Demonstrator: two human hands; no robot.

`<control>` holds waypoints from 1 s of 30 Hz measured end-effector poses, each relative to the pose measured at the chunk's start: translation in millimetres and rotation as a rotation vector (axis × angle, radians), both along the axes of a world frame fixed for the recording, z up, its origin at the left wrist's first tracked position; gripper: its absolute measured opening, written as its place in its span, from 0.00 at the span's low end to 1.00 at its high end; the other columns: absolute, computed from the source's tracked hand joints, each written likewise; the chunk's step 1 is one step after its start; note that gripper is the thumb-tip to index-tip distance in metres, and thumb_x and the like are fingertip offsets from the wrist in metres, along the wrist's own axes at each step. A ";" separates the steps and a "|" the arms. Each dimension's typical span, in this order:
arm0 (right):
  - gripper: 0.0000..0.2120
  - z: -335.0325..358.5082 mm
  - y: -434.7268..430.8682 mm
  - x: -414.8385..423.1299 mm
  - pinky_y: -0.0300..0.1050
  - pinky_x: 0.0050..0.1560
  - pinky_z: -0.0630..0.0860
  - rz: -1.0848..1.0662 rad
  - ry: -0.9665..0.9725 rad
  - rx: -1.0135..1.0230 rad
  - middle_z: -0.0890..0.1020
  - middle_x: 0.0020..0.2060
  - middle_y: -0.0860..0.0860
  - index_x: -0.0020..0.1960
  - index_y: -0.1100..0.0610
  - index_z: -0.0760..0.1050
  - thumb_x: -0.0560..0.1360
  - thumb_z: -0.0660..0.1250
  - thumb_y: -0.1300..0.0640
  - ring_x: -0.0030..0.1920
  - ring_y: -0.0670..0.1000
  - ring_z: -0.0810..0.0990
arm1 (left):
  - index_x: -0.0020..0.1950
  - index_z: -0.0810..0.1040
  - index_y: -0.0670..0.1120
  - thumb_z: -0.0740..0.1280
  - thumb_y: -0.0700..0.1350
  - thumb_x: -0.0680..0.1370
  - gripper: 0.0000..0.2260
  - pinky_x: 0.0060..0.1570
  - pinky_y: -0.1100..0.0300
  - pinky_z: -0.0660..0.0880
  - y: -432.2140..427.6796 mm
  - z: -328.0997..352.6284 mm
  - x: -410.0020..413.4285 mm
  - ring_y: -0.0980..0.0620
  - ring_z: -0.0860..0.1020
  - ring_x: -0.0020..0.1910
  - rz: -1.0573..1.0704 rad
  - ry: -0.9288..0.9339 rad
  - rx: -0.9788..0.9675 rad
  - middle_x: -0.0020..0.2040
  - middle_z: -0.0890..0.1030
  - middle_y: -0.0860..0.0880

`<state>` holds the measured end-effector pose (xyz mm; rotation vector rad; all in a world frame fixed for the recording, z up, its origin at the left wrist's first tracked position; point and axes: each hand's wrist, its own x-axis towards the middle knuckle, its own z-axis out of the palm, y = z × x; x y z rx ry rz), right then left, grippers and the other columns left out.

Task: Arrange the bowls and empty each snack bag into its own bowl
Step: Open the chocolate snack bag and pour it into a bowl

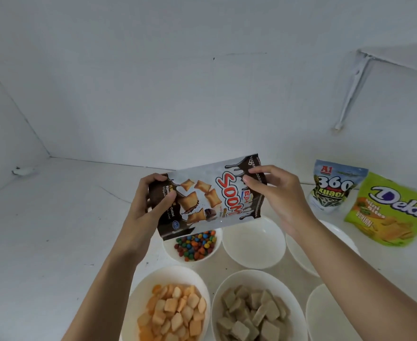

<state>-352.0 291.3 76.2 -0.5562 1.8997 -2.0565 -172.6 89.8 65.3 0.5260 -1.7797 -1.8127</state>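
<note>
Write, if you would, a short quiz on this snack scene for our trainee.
1. True or false: the left hand and the right hand both hold the Soom bag.
2. The far row's left bowl is: A) partly filled B) empty C) overturned.
3. How many snack bags sit unheld at the right?
Key: 1 true. 2 A. 3 two, the kuaci bag and the Deka bag.

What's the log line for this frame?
left hand: grips Soom bag | right hand: pinches bag top | bag: sideways | aside: kuaci bag, Deka bag
</note>
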 end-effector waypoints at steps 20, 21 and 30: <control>0.08 -25.1 9.3 2.5 0.52 0.46 0.80 0.145 -0.118 -0.244 0.86 0.45 0.53 0.50 0.56 0.83 0.75 0.72 0.67 0.46 0.51 0.84 | 0.51 0.78 0.58 0.68 0.51 0.80 0.01 0.50 0.44 0.83 32.7 -26.9 7.7 0.43 0.83 0.54 0.217 -0.329 -0.197 0.54 0.83 0.46; 0.08 -24.8 9.8 2.2 0.54 0.47 0.80 0.141 -0.125 -0.260 0.86 0.44 0.53 0.50 0.56 0.83 0.76 0.71 0.67 0.46 0.51 0.84 | 0.54 0.77 0.57 0.68 0.52 0.80 0.03 0.50 0.44 0.84 35.1 -27.6 9.8 0.42 0.84 0.52 0.182 -0.307 -0.121 0.54 0.84 0.43; 0.09 1.6 8.0 -3.0 0.49 0.47 0.82 0.135 -0.177 -0.440 0.86 0.49 0.55 0.53 0.59 0.80 0.77 0.68 0.70 0.50 0.53 0.85 | 0.67 0.72 0.58 0.69 0.50 0.76 0.20 0.55 0.38 0.81 58.8 -15.5 -1.9 0.39 0.83 0.58 0.096 0.018 0.079 0.67 0.75 0.46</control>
